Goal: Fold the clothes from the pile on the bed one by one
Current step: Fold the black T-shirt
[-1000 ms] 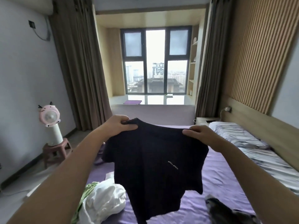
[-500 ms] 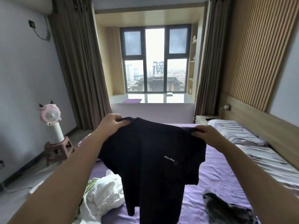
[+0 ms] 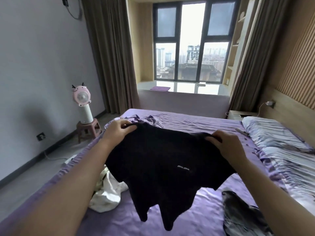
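While hanging, black top (image 3: 158,160), shoulders in both hands' grip

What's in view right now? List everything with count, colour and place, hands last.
black top: 1, black with small white lettering, held up over the bed
bed: 1, purple sheet, fills the foreground
white garment: 1, white, crumpled on the bed at the near left
lilac garment: 1, pale purple, bunched on the far side of the bed
grey garment: 1, dark grey, on the bed at the near right
pillows: 2, grey-striped, along the headboard at right
fan: 1, pink, on a white post
stool: 1, pink, on the floor left of the bed
curtains: 2, brown, either side of the window
left hand: 1, grips the top's left shoulder
right hand: 1, grips the top's right shoulder
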Motion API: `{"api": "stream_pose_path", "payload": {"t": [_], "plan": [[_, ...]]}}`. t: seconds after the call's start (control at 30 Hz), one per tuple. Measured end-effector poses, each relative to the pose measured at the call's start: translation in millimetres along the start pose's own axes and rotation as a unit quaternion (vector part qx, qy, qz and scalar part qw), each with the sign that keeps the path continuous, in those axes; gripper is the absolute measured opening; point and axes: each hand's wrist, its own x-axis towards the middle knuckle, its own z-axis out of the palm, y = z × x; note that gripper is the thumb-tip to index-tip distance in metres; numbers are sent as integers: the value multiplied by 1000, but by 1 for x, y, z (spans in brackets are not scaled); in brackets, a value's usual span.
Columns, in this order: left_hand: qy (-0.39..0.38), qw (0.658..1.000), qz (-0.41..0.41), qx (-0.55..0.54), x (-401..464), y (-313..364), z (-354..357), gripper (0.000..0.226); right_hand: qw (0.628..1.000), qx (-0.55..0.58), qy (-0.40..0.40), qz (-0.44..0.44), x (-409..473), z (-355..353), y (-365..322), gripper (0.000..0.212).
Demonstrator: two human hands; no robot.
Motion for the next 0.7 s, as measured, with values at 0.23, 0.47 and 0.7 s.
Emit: {"api": "stream_pose_path", "payload": {"t": [0.23, 0.47, 0.7], "plan": [[3, 999, -29, -29, -35, -26, -19, 5, 998, 5, -52, -22, -24, -3, -32, 36], [-9, 1000, 1, -22, -67, -38, -48, 14, 992, 32, -118, 22, -71, -24, -86, 36], [-45, 999, 5, -12, -115, -60, -88, 16, 994, 5, -84, 72, -133, -28, -144, 27]]}}
